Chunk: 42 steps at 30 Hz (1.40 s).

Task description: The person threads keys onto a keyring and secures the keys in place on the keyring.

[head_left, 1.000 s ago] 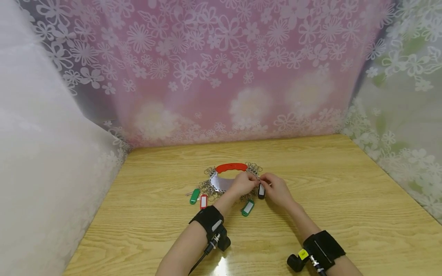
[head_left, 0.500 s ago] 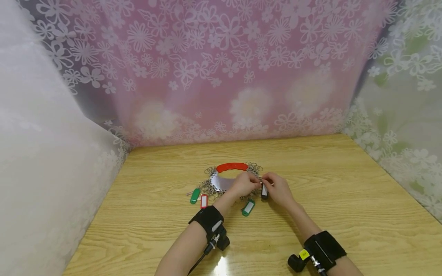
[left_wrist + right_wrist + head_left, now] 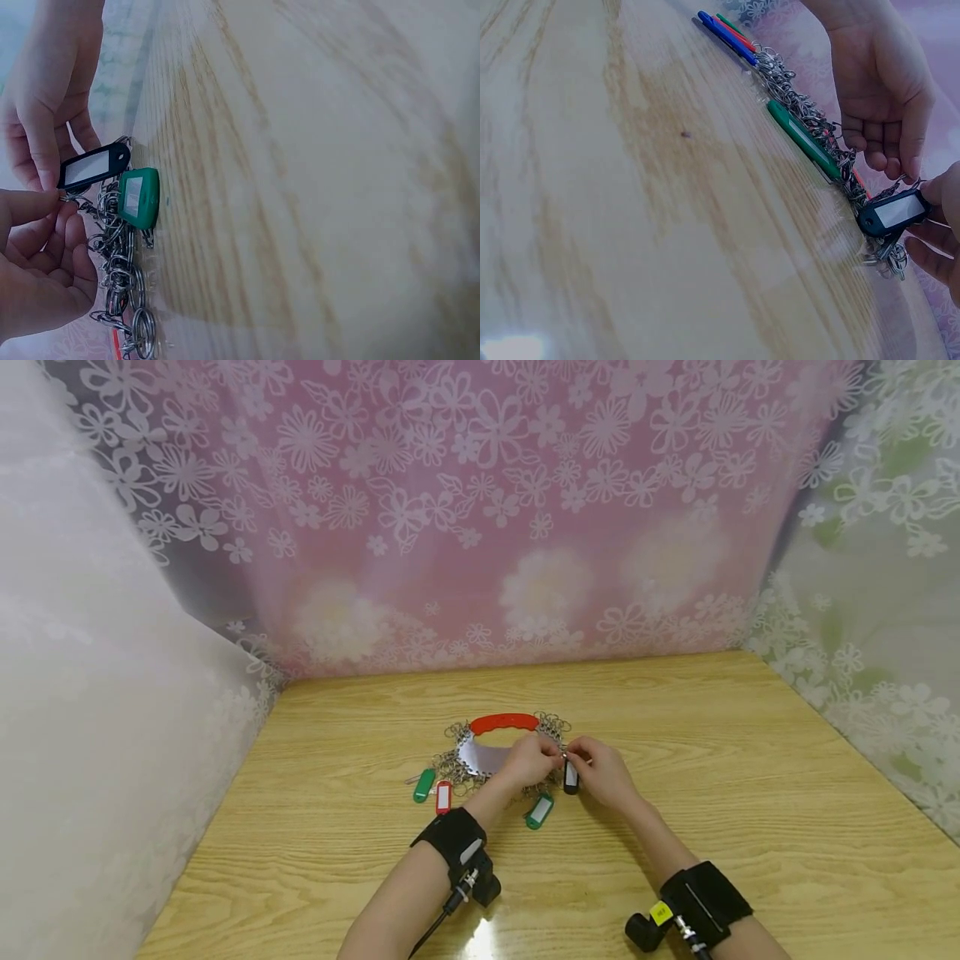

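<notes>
A silver key holder plate (image 3: 477,759) with a red handle (image 3: 504,722) lies on the table, its edge crowded with metal rings (image 3: 120,274). At its right side my left hand (image 3: 534,760) pinches a small metal ring between thumb and forefinger. Opposite it, my right hand (image 3: 606,774) holds the end of a black key tag (image 3: 894,213) with a white label, close to the left fingertips. In the head view that black tag (image 3: 572,775) hangs below the fingers. How the tag and ring are joined is too small to tell. A green key tag (image 3: 139,199) lies just beside the hands.
Another green key tag (image 3: 424,785) and a red key tag (image 3: 443,797) lie at the plate's left. A blue tag (image 3: 727,37) shows in the right wrist view. The wooden table (image 3: 337,860) is bounded by a pink floral curtain (image 3: 495,568) behind.
The black key tag and both hands' fingertips shifted slightly right, then partly back. The plate and the other tags look almost unmoved.
</notes>
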Each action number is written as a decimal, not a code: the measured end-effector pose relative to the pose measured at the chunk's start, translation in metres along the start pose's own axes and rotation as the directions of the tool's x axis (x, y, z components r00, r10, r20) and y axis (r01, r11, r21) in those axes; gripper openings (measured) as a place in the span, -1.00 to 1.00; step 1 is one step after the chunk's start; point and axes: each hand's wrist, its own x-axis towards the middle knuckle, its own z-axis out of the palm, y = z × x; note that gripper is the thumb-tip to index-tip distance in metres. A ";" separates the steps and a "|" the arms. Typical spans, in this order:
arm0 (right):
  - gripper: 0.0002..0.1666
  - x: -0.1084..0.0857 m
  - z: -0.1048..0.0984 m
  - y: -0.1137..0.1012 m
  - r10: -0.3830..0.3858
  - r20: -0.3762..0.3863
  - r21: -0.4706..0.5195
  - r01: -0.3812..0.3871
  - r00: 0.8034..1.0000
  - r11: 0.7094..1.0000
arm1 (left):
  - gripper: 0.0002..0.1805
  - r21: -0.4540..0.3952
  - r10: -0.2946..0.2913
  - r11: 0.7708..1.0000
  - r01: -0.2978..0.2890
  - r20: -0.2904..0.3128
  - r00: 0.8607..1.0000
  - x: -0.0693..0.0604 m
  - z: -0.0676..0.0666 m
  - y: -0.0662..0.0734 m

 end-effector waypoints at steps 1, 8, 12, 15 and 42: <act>-0.90 0.000 0.000 0.000 -0.009 0.001 -0.005 0.009 1.000 1.000 | -0.75 0.001 0.001 1.000 -0.001 0.000 1.000 0.000 0.000 0.000; -0.91 -0.001 0.000 -0.001 -0.065 0.003 -0.051 0.065 0.998 0.997 | -0.67 -0.002 -0.001 1.000 0.001 -0.017 1.000 0.000 0.001 -0.001; -0.93 -0.002 0.001 0.000 -0.118 -0.002 -0.093 0.118 0.993 0.989 | -0.58 -0.031 -0.023 0.999 0.022 -0.022 1.000 0.000 0.002 -0.002; -0.94 -0.002 0.001 0.000 -0.150 -0.013 -0.117 0.148 0.989 0.982 | -0.58 -0.059 -0.034 0.998 0.033 -0.024 0.999 0.001 0.002 -0.002; -0.91 0.001 -0.004 -0.001 0.005 0.007 0.009 -0.005 1.000 1.000 | -0.72 0.027 -0.014 1.000 0.015 -0.022 1.000 0.004 0.002 0.001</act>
